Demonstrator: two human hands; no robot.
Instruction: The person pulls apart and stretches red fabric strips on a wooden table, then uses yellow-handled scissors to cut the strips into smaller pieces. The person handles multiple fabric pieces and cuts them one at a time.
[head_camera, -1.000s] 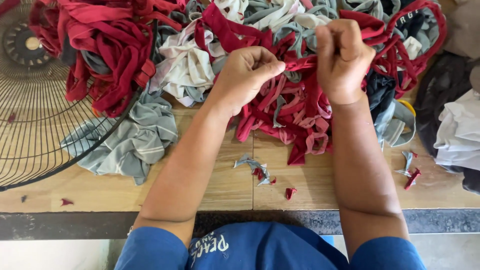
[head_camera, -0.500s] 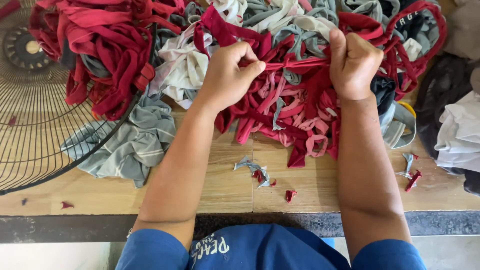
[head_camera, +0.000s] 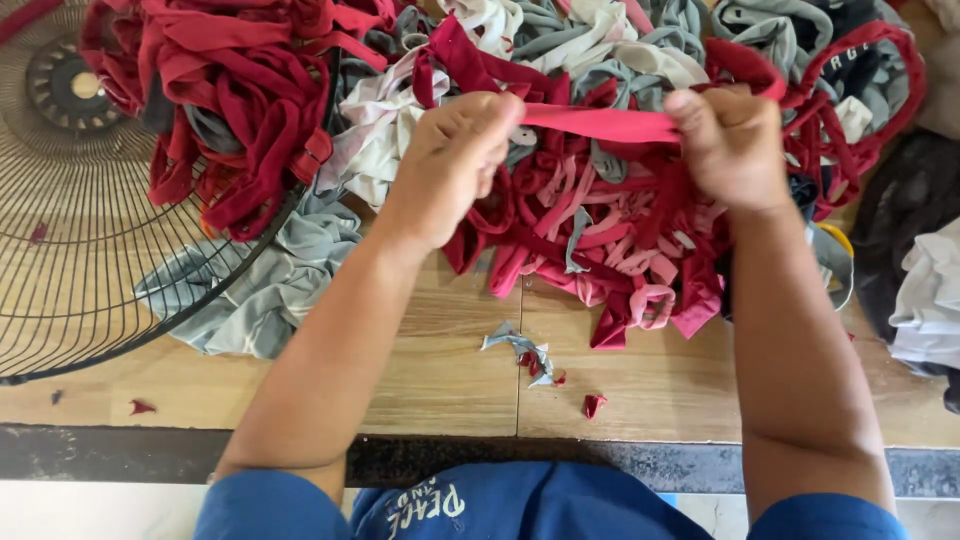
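Wooden floorboards (head_camera: 440, 370) are covered at their far side by a big heap of fabric strips (head_camera: 560, 200), red, grey and cream. Above that heap, a red strip (head_camera: 600, 124) is held stretched taut between two fists. One end is pinched by the closed left hand (head_camera: 452, 165), the other is gripped by the closed right hand (head_camera: 735, 145). To the left of the heap, a round wire fan guard (head_camera: 90, 220) is laid flat, partly overlapped by red strips. Just in front of the heap, small grey and red scraps (head_camera: 530, 355) are scattered on the boards. A grey cloth bundle (head_camera: 265, 285) is seen at the heap's near left edge.
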